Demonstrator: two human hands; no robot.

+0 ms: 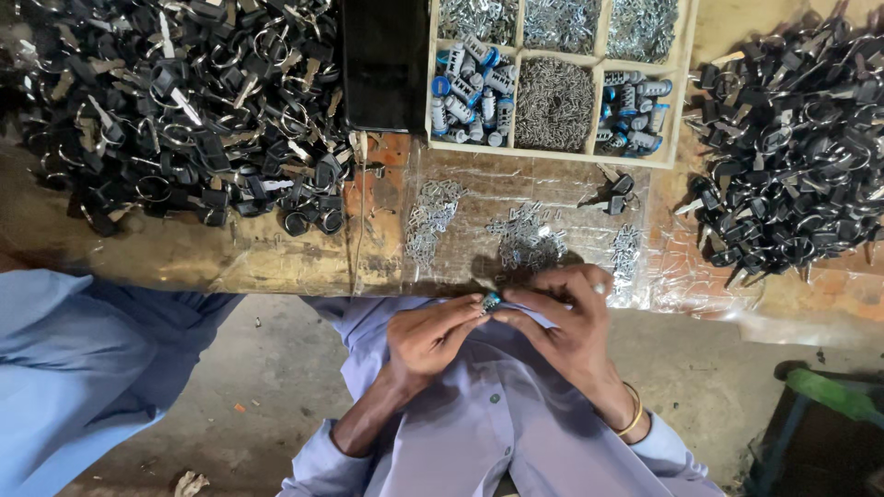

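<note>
While both hands meet at the lower centre of the frame, the left hand (431, 333) and right hand (564, 317) pinch a small lock cylinder (491, 300) between closed fingertips, just off the counter's (184, 258) near edge. Metal with a blue end, the cylinder looks light, rigid and slippery, best gripped around its barrel. Behind it sit loose metal pins (527, 235) on clear plastic, a divided wooden tray (683, 92) at top centre, and heaps of black-headed keys (175, 101) at upper left and right.

My left hand (431, 333) and right hand (564, 317) pinch a small lock cylinder (490, 300) together at the bench (184, 253) edge, key piles (175, 101) beyond.
</note>
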